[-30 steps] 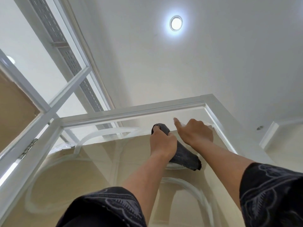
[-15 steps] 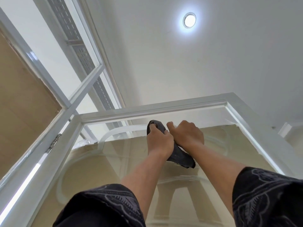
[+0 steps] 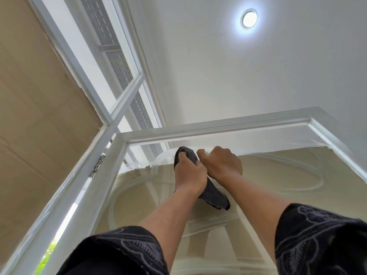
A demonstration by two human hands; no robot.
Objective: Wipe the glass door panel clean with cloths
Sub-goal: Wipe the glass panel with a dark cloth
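Now my left hand (image 3: 190, 173) grips the dark cloth (image 3: 215, 195), bunched against the glass (image 3: 268, 171) just under the top rail (image 3: 218, 129). My right hand (image 3: 224, 163) is curled beside it, touching; whether it holds anything I cannot tell. I judge this to be wiping the upper edge. Next calls for firm pressure and a sideways sweep through the streaks (image 3: 297, 188).

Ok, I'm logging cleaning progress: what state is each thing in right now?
Light: on.
Door: swung open.
Glass: streaked with curved smears.
Cloth: bunched, tail hanging.
Left hand: grips cloth.
Right hand: fingers curled, hold unclear.
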